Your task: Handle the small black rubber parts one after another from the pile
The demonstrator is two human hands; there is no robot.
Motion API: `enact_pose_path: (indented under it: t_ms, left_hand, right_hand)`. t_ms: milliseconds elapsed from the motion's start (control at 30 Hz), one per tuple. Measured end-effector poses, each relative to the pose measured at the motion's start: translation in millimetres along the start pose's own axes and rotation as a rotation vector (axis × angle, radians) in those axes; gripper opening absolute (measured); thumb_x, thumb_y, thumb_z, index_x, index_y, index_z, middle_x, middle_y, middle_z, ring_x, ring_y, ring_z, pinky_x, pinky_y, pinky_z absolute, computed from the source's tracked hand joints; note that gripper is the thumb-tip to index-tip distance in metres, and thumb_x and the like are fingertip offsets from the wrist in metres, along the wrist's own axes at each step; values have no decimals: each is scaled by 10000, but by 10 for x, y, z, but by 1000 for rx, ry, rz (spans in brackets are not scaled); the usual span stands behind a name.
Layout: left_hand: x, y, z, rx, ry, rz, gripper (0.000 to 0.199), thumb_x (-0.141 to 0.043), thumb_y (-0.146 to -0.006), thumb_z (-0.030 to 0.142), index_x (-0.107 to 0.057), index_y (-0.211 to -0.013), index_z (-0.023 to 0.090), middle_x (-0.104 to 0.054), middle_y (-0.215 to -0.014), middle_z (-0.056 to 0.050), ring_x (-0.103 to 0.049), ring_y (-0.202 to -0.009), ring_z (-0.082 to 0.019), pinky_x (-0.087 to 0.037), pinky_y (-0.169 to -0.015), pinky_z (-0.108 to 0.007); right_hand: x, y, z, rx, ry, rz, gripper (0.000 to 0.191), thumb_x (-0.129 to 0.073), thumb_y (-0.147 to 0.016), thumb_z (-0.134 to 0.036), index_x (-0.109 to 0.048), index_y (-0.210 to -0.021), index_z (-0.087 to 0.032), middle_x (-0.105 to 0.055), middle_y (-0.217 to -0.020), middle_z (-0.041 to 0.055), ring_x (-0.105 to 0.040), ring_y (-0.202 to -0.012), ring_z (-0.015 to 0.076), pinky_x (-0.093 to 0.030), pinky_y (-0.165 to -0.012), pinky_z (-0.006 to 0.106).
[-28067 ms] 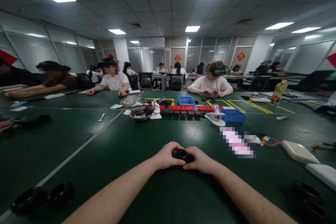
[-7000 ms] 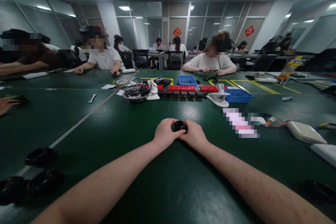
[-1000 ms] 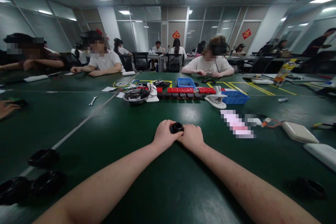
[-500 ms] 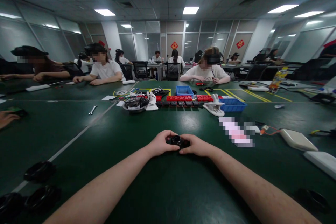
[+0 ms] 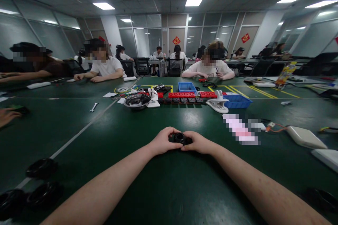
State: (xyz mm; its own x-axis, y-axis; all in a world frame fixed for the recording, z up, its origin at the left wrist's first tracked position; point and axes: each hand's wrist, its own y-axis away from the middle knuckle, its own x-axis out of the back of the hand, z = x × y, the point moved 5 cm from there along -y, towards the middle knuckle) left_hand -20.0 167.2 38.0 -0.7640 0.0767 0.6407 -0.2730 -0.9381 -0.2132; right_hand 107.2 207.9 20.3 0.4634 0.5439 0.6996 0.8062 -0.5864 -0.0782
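A small black round part (image 5: 180, 137) with a ring-shaped opening on top is held between my two hands over the green table (image 5: 163, 182). My left hand (image 5: 164, 141) grips its left side, thumb in front and fingers behind. From the right, my right hand (image 5: 197, 142) closes on the same part, its thumb near the left thumb. The fingers partly hide the part's sides.
Black rings (image 5: 42, 168) lie at the lower left, another (image 5: 320, 198) at the lower right. Ahead are a metal bowl (image 5: 136, 102), white clamp (image 5: 218, 103), red sockets (image 5: 182, 95) and blue bins (image 5: 237, 101). A wrench (image 5: 93, 107) lies left. People sit opposite.
The view has shifted slightly, so the table items sit a little differently in frame. Both hands keep hold of the black part, nearly unmoved.
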Motion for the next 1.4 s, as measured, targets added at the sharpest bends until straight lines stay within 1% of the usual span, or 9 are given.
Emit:
enact_pose_path:
  t_ms: [200, 367, 567, 833, 1000, 1133, 1200, 1300, 1400]
  left_hand:
    - [16, 29, 63, -6, -69, 18, 372, -657, -611, 363, -557, -926, 192, -522, -868, -20, -498, -789, -166, -406, -676, -274]
    - [34, 46, 111, -13, -129, 63, 358, -650, -609, 396, -553, -888, 193, -520, -837, -12, -491, -793, -176, -399, -670, -280]
    - [35, 48, 134, -29, -141, 115, 333, -657, -605, 373, -553, -868, 196, -525, -851, -9, -491, -828, -183, -393, -711, -293]
    - [13, 70, 121, 11, -137, 158, 332, -656, -608, 362, -550, -874, 192, -530, -845, -13, -504, -823, -182, -404, -705, -294]
    - [2, 73, 114, 37, -124, 175, 338, -670, -590, 339, -550, -867, 187, -531, -848, -15, -511, -818, -179, -412, -697, -288]
    - [-15, 82, 86, 92, -122, 208, 342, -679, -576, 329, -551, -859, 186, -535, -861, -20, -515, -818, -180, -414, -683, -280]
    - [-27, 87, 68, 121, -129, 239, 328, -676, -581, 332, -552, -848, 187, -539, -861, -21, -517, -821, -182, -414, -687, -283]
    - [-47, 83, 42, 151, -142, 289, 317, -670, -588, 345, -551, -835, 187, -545, -848, -21, -520, -819, -185, -414, -697, -291]
    - [-59, 61, 28, 168, -163, 334, 311, -666, -591, 340, -551, -836, 187, -550, -842, -23, -520, -820, -188, -412, -705, -296]
  right_hand:
    - [0, 9, -1, 5, 0, 10, 309, -656, -624, -301, -591, -902, -183, -581, -799, -5, -524, -726, 147, -388, -636, 243]
    - [-12, 2, 34, -7, 3, 12, 312, -650, -627, -320, -587, -897, -177, -580, -799, -3, -520, -710, 143, -382, -624, 241]
    - [-17, -10, 54, -21, 7, 17, 309, -649, -625, -315, -581, -890, -172, -579, -792, -5, -516, -702, 136, -375, -606, 230]
    - [-21, -13, 66, -42, -33, 17, 317, -655, -615, -312, -583, -887, -166, -579, -775, -5, -518, -687, 135, -370, -588, 226]
    - [-27, -13, 80, -38, -28, 43, 323, -662, -601, -319, -584, -880, -176, -578, -759, -10, -512, -681, 136, -360, -584, 225]
    - [-41, -14, 101, -67, -8, 102, 310, -663, -588, -333, -571, -839, -177, -561, -732, -19, -502, -664, 129, -342, -558, 214]
    - [-51, -17, 114, -99, 24, 148, 298, -668, -571, -342, -554, -790, -176, -547, -714, -23, -493, -653, 125, -331, -544, 208]
    - [-62, -23, 115, -176, 110, 236, 313, -676, -537, -361, -510, -728, -177, -527, -685, -26, -476, -623, 119, -311, -519, 203]
    - [-64, -25, 58, -270, 237, 326, 318, -653, -548, -378, -480, -726, -179, -528, -682, -14, -470, -605, 122, -297, -507, 209]
